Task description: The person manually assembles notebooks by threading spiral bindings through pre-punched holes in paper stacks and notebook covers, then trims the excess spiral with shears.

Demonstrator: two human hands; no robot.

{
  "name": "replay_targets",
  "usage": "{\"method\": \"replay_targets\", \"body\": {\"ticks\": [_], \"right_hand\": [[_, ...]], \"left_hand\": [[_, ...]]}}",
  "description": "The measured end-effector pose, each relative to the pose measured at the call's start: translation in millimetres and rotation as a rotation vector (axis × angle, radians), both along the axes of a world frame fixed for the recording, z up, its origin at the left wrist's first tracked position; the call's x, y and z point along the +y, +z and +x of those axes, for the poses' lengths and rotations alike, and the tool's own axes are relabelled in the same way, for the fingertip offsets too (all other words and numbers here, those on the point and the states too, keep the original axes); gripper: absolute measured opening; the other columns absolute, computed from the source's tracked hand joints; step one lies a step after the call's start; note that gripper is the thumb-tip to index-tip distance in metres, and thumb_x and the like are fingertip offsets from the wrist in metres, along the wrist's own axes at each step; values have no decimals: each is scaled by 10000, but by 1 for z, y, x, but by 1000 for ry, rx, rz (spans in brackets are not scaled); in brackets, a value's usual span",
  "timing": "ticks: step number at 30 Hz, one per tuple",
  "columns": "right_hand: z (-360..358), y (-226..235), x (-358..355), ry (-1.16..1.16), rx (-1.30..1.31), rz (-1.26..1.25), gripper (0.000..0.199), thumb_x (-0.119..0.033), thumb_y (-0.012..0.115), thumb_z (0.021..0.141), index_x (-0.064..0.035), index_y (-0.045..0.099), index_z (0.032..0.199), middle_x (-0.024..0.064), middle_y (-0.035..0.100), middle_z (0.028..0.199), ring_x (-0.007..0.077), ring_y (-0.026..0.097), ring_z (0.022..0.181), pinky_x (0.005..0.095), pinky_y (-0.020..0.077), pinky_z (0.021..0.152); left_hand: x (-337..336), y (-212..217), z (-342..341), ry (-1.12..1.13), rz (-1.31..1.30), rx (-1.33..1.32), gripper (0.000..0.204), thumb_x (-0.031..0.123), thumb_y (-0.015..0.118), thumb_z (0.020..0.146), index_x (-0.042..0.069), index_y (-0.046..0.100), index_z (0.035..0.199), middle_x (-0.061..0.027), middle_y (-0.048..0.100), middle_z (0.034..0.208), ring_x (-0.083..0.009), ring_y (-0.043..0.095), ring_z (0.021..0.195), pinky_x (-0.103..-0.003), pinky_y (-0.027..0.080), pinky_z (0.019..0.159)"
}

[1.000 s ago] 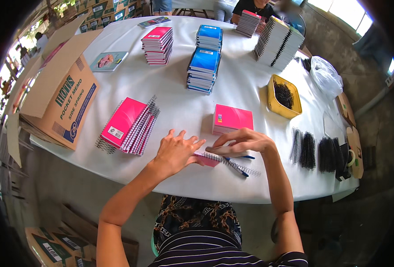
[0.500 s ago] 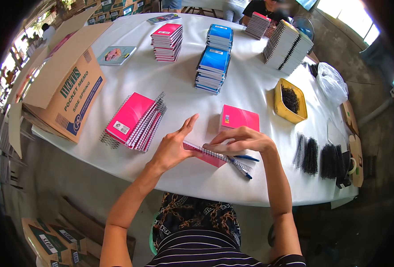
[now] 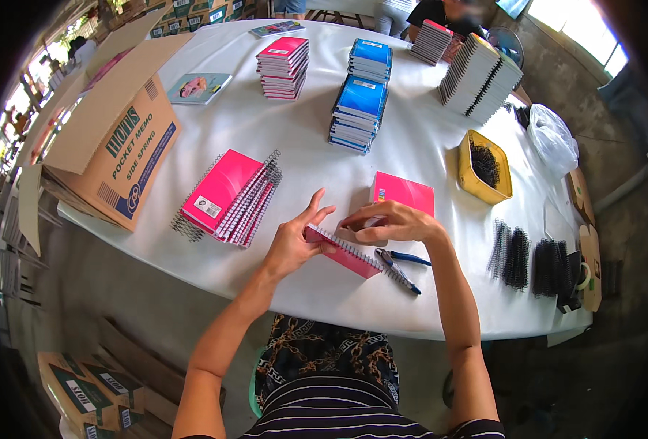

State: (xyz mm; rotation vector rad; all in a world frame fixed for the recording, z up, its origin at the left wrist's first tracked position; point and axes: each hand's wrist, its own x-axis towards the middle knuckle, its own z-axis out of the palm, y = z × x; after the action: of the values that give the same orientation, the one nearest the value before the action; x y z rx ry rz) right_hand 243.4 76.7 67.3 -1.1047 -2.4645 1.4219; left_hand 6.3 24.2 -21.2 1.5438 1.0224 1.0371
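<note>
I hold a small pink spiral-bound notebook [image 3: 347, 253] tilted up off the white table [image 3: 214, 132], its black wire spine along the upper edge. My left hand [image 3: 295, 241] grips its left end with fingers raised. My right hand [image 3: 390, 222] pinches the spine from above. Blue-handled pliers [image 3: 401, 265] lie on the table just under the notebook's right end. A pink unbound notebook stack [image 3: 404, 194] lies just beyond my right hand.
A leaning row of pink spiral notebooks [image 3: 229, 197] lies to the left. Stacks of pink [image 3: 284, 66] and blue [image 3: 359, 110] notebooks stand farther back. A yellow tub of black coils [image 3: 485, 167], loose black coils [image 3: 532, 256], and an open cardboard box [image 3: 112, 139] flank the work spot.
The notebook has been lifted from flat on the table to tilted between both hands. My left hand went from lying flat on it to gripping its end.
</note>
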Motion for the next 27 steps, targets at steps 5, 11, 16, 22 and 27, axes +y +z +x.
{"method": "replay_targets", "body": {"ticks": [5, 11, 16, 22, 27], "right_hand": [[-2, 3, -3, 45, 191, -6, 596, -508, 588, 827, -72, 658, 1227, 130, 674, 1132, 243, 625, 1035, 354, 452, 944], [28, 13, -25, -99, 218, 51, 570, -456, 630, 822, -51, 652, 1222, 131, 658, 1152, 247, 610, 1071, 373, 486, 899], [125, 15, -70, -384, 67, 258, 498, -344, 708, 803, -39, 664, 1195, 154, 629, 1202, 257, 630, 1016, 384, 517, 879], [83, -47, -115, -653, -236, 843, 455, -199, 777, 767, -131, 638, 1195, 118, 505, 1288, 328, 448, 1217, 456, 342, 1028], [43, -91, -135, -558, -325, 993, 543, -170, 723, 810, -161, 558, 1328, 149, 502, 1204, 321, 481, 1141, 468, 374, 998]], "left_hand": [[-2, 3, 1, -28, -27, -29, 1094, 77, 846, 694, 168, 174, 1553, -148, 552, 1382, -39, 523, 954, -237, 510, 828], [7, -11, -13, -200, -57, -94, 988, 297, 784, 767, 52, 199, 1525, -161, 527, 1401, -110, 503, 1195, -279, 437, 1000], [15, 1, -20, -444, -9, -102, 683, 404, 710, 825, 10, 528, 1352, -141, 536, 1393, -211, 463, 1329, -315, 356, 1092], [-7, 27, 3, 73, 244, 41, 476, 325, 675, 891, 14, 626, 1247, -102, 620, 1300, -164, 564, 1217, -271, 454, 995], [-27, 2, 29, 229, 555, 521, 503, 283, 655, 909, 158, 529, 1380, -113, 646, 1231, -306, 694, 931, -368, 579, 711]]}}
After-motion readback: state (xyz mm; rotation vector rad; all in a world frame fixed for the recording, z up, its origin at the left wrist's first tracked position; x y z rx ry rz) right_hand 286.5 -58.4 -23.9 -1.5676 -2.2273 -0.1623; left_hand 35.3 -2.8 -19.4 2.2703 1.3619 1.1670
